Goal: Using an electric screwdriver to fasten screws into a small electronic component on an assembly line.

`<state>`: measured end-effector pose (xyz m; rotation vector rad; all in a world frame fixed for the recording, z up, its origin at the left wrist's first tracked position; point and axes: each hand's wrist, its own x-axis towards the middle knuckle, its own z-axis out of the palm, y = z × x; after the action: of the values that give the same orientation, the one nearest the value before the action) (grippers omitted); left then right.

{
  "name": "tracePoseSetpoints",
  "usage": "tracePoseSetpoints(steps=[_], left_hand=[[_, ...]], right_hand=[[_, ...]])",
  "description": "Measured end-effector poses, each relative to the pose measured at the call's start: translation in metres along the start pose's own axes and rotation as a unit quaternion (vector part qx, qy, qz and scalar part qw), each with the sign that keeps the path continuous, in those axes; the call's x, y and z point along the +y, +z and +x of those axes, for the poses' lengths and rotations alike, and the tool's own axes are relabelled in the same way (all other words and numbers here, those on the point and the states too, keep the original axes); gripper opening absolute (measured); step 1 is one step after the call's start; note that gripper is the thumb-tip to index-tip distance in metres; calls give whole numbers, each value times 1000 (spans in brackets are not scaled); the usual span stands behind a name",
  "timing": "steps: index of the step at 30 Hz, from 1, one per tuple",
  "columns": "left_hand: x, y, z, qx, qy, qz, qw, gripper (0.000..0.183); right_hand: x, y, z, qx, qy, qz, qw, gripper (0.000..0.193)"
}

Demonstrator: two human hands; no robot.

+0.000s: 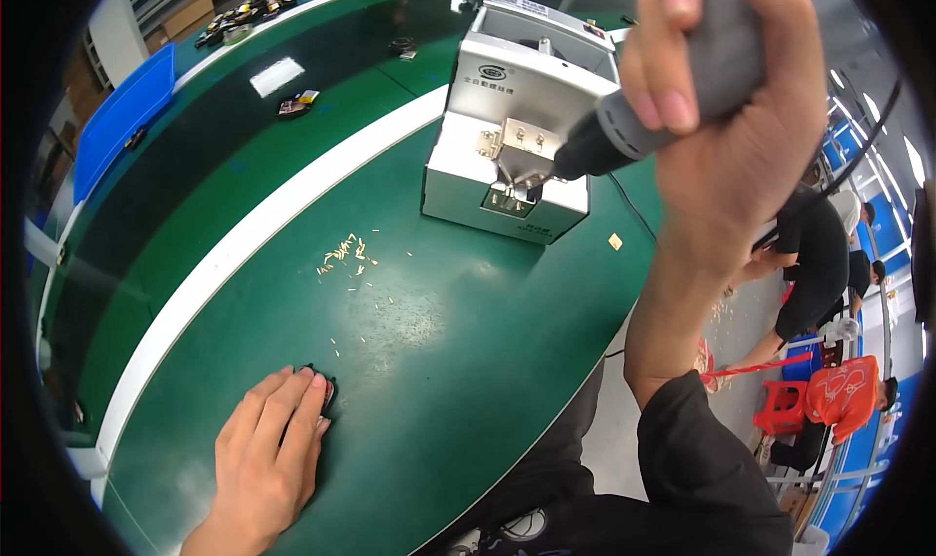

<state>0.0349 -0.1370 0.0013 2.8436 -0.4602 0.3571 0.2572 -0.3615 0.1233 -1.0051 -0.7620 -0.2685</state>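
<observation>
My right hand (pixel 731 117) is wrapped around a grey electric screwdriver (pixel 717 63) with a black nose. The nose points down and left at the pickup slot of a white-and-green automatic screw feeder (pixel 468 190). Whether the bit touches a screw is too small to tell. At the lower left, my left hand (pixel 273 439) rests on the green table (pixel 468 361), its fingers curled over a small black part (pixel 330 388) with a bit of red. Most of that part is hidden beneath the fingers.
Small gold-coloured pieces (pixel 346 254) lie scattered mid-table, with a yellowish square (pixel 615 242) right of the feeder. Beyond a white rail (pixel 244 234) runs a dark green belt carrying a small black part (pixel 297 104). A blue tray (pixel 122 117) stands far left; co-workers (pixel 819 254) sit right.
</observation>
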Motion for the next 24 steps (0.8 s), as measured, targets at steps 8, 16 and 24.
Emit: tracePoseSetpoints(steps=[8, 16, 24], left_hand=[[-1, -5, 6, -15, 113, 86, 990, 27], [-3, -6, 11, -17, 134, 68, 989, 28], [4, -3, 14, 0, 154, 94, 984, 25]], right_hand=[[16, 7, 0, -20, 32, -46, 998, 25], [40, -7, 8, -41, 15, -68, 997, 25], [15, 9, 7, -6, 86, -3, 996, 21]])
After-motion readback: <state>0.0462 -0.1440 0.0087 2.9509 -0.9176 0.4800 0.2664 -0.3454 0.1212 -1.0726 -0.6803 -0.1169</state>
